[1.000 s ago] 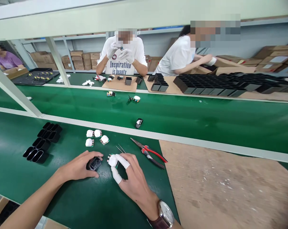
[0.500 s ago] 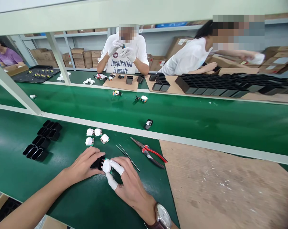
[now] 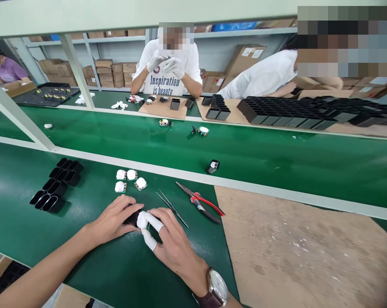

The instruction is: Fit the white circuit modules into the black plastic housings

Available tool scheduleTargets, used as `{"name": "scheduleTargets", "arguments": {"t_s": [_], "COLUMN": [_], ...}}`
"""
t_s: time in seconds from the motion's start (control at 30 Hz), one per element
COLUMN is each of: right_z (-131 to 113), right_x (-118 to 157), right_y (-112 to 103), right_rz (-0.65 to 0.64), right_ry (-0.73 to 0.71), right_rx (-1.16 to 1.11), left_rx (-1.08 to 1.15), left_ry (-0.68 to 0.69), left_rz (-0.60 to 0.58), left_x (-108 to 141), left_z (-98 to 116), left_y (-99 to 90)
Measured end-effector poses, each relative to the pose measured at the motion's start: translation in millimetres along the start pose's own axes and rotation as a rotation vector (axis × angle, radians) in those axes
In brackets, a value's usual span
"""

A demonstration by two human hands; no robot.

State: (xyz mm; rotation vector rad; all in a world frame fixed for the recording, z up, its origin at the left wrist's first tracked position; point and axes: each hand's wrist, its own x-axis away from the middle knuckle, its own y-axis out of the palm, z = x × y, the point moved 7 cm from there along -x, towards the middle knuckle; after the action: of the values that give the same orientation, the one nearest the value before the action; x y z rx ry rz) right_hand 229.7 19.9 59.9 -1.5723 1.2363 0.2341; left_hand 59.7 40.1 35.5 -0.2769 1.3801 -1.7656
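Observation:
My left hand (image 3: 116,218) is closed around a black plastic housing (image 3: 131,217) just above the green bench. With white finger cots on thumb and index finger, my right hand (image 3: 167,239) pinches a small circuit board topped with a white blob (image 3: 142,220). The board sits at the housing's open end, partly inside it; how deep I cannot tell. Beyond my hands lie several similar white-topped boards (image 3: 120,187). Tweezers (image 3: 172,208) and red-handled pliers (image 3: 199,202) rest to the right of them. Several empty black housings (image 3: 54,203) stand grouped at the left.
A stained cardboard sheet (image 3: 296,248) covers the bench at right. Past a pale rail (image 3: 142,167), a green conveyor belt (image 3: 260,158) carries a filled housing (image 3: 213,166) and loose boards (image 3: 203,131). Opposite, a co-worker in white gloves (image 3: 167,70) sits near rows of black housings (image 3: 283,113).
The board has gone further toward the left, into the housing's mouth. Items on the belt have shifted to the right. The co-worker at right leans further over.

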Motion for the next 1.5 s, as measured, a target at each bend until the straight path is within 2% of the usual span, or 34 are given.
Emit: {"name": "scheduleTargets", "arguments": {"t_s": [0.27,0.9,1.0,1.17,1.33,1.5], "right_z": [0,0,0,0,-1,4], "right_x": [0,3,4,4,-2,-2], "right_y": [0,3,5,4,12,8], "right_rz": [0.000,-0.033,-0.067,-0.067,-0.172,-0.120], "right_ry": [0.013,0.013,0.018,-0.007,0.000,0.036], "right_rx": [-0.009,0.004,-0.009,-0.024,0.055,0.006], "left_rx": [-0.010,0.038,0.102,0.337,0.415,0.389], "left_ry": [0.007,-0.005,-0.026,-0.078,-0.115,-0.124], "left_rz": [0.015,0.038,0.004,-0.065,-0.028,0.005], "left_x": [-3,-1,0,-2,-5,-4], "left_z": [5,9,10,9,5,4], "left_y": [-3.7,2.7,7.4,13.9,12.7,9.4]}}
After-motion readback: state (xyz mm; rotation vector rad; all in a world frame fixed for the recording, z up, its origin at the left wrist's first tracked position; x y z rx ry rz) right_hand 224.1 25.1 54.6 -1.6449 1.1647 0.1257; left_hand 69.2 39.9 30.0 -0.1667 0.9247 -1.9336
